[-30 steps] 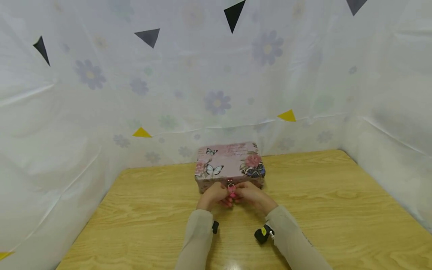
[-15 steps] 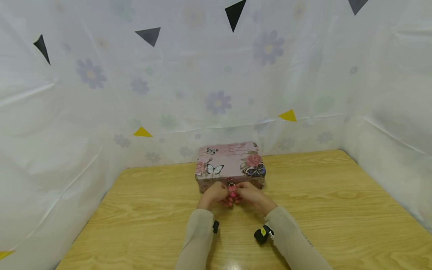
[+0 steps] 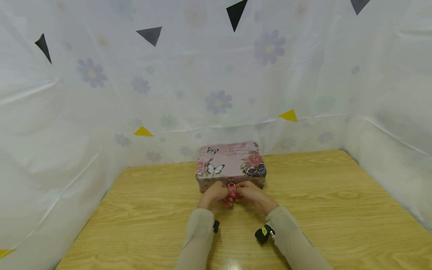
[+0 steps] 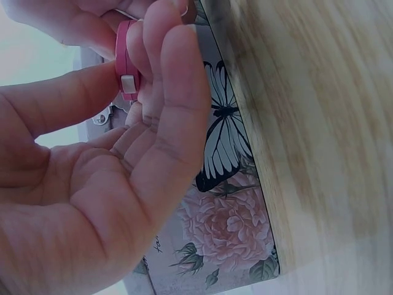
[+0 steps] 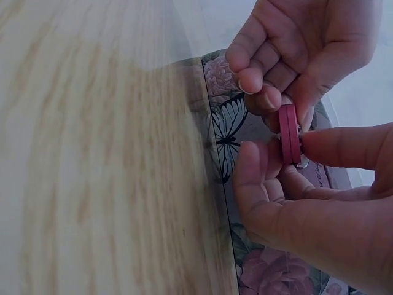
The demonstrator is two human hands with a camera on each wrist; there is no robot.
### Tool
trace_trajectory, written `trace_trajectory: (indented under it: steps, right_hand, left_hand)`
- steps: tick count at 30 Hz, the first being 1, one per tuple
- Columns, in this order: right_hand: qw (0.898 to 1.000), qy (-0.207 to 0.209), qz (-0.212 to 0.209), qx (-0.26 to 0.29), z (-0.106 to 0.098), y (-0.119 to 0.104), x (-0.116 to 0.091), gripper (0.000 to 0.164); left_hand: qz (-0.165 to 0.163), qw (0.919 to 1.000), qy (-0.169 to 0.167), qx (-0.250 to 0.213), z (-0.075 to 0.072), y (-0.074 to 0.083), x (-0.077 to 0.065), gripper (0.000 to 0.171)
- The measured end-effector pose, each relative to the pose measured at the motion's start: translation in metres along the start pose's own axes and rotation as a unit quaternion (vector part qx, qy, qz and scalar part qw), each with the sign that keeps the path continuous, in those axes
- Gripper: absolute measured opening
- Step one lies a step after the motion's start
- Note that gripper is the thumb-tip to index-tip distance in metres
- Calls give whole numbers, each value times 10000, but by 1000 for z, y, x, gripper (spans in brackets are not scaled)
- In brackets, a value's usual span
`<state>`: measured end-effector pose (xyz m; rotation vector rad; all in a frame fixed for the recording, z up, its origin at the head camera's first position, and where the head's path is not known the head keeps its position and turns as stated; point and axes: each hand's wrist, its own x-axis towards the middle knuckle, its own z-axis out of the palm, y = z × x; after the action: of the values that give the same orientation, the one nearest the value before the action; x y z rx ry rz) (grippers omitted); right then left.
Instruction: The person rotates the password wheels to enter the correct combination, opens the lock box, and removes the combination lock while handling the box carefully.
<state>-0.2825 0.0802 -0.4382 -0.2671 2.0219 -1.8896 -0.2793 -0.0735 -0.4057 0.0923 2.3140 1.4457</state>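
A pink floral box (image 3: 233, 162) with butterflies printed on its lid stands shut near the back of the table. At the middle of its front, a small pinkish-red padlock (image 3: 233, 190) hangs by a silver shackle from the metal hasp (image 3: 231, 180). From the left, my left hand (image 3: 214, 194) pinches the padlock between thumb and fingers. My right hand (image 3: 252, 195) pinches its other side. Thumb and fingers of both hands meet around the padlock body (image 5: 290, 135) in the right wrist view. The left wrist view shows a pale square piece (image 4: 128, 83) on its edge.
The wooden table (image 3: 152, 217) spreads around the box and both forearms. Black wrist straps (image 3: 263, 234) show beneath the sleeves. Behind the box hangs a white flowered sheet (image 3: 189, 93) with dark and yellow triangles, and plain white sheeting (image 3: 398, 123) closes off the sides.
The head view has shifted very slightly. Both hands keep their grip on the padlock, and the box stays where it was.
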Motion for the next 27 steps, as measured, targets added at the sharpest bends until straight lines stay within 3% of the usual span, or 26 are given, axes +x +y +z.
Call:
trace_trajectory:
  steps: [27]
  right_hand:
    - [9999, -9, 36, -132, 2, 1, 1, 23]
  left_hand:
    - [43, 9999, -126, 66, 0, 1, -1, 25]
